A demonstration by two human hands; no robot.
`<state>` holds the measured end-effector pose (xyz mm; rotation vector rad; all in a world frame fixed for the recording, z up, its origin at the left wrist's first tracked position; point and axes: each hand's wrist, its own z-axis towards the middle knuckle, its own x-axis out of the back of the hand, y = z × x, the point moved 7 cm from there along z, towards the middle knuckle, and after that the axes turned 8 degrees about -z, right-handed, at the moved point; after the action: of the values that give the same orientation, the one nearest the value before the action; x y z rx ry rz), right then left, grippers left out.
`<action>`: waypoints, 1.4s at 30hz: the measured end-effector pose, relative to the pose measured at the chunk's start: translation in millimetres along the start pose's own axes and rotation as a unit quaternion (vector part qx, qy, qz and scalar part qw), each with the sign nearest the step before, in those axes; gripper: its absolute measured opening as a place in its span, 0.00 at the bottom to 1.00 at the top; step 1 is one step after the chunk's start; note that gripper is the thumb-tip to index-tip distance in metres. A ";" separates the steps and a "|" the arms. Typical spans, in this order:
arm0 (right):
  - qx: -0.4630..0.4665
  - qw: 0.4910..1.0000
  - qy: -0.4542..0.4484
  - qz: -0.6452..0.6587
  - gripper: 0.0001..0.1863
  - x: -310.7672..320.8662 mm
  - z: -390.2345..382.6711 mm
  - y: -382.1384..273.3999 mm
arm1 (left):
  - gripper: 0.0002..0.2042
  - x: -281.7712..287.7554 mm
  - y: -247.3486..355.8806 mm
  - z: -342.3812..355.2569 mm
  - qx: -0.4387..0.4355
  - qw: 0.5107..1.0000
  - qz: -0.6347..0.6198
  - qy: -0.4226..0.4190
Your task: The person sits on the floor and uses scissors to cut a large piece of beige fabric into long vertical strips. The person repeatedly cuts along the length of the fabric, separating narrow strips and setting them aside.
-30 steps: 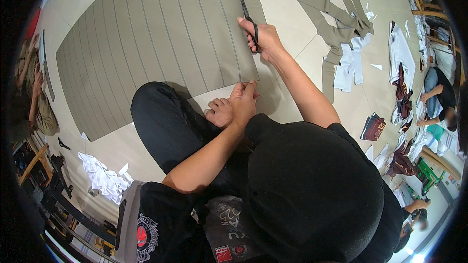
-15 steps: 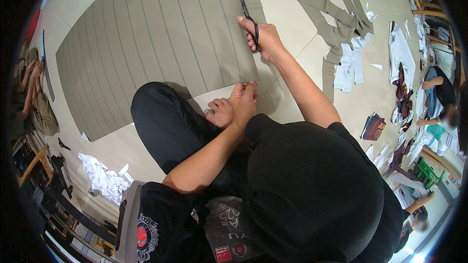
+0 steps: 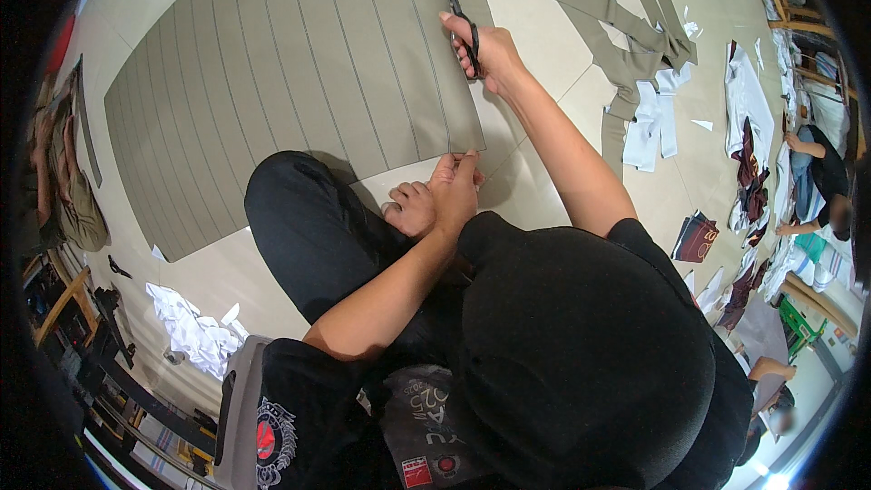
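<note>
A large olive-beige sheet of cloth (image 3: 272, 63) with long dark parallel lines lies spread on the floor in front of me. My right hand (image 3: 490, 53) is closed around the handles of black scissors (image 3: 458, 14), whose blades point away from me along the cloth's right side. A strip of cloth lies to the right of the blades. At the near right corner, the fingers of my left hand (image 3: 455, 178) pinch the cloth's edge. My bare toes (image 3: 406, 207) show just left of that hand.
Cut olive strips (image 3: 626, 63) and white pieces (image 3: 644, 127) lie to the right. Crumpled white paper or cloth (image 3: 190, 327) is at lower left, near small black scissors (image 3: 118, 267). Dark red booklets (image 3: 695, 238) lie at right. Other people (image 3: 821, 172) sit at both sides.
My right hand and the scissors have moved a little farther from me along the cloth. My left hand stays at the near corner. A person at far left has shifted their arms.
</note>
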<state>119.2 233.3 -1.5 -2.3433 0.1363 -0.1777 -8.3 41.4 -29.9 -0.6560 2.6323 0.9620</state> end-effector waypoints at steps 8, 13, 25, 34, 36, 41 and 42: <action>0.015 1.000 -0.001 0.012 0.23 -0.2 4.9 1.3 | 0.11 -0.7 1.6 -1.1 -0.001 1.000 0.001 0.000; 0.024 1.000 -0.004 0.004 0.22 -0.5 8.3 3.8 | 0.11 -3.2 4.7 -2.9 0.000 1.000 0.003 0.000; 0.004 1.000 -0.010 0.009 0.25 -2.8 11.0 -3.2 | 0.10 -3.3 9.4 -7.0 0.026 0.999 0.002 0.020; 0.005 1.000 -0.002 0.020 0.26 -3.6 23.7 -8.7 | 0.10 -4.7 10.2 -7.3 0.042 0.999 0.000 0.019; 0.008 1.000 0.000 0.019 0.26 -4.3 24.7 -10.7 | 0.10 -3.6 8.7 -5.9 0.039 0.999 -0.007 0.013; 0.011 1.000 0.005 0.020 0.25 -3.0 25.5 -12.6 | 0.09 -4.1 6.8 -6.3 0.043 0.999 -0.011 0.012; 0.015 1.000 0.003 0.021 0.24 -3.8 25.2 -13.2 | 0.09 -3.3 6.4 -6.1 0.042 0.999 -0.006 0.011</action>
<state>120.3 260.6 -10.0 -2.3078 0.1835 -0.1643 -9.2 42.8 -20.6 -0.6637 2.6691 0.8394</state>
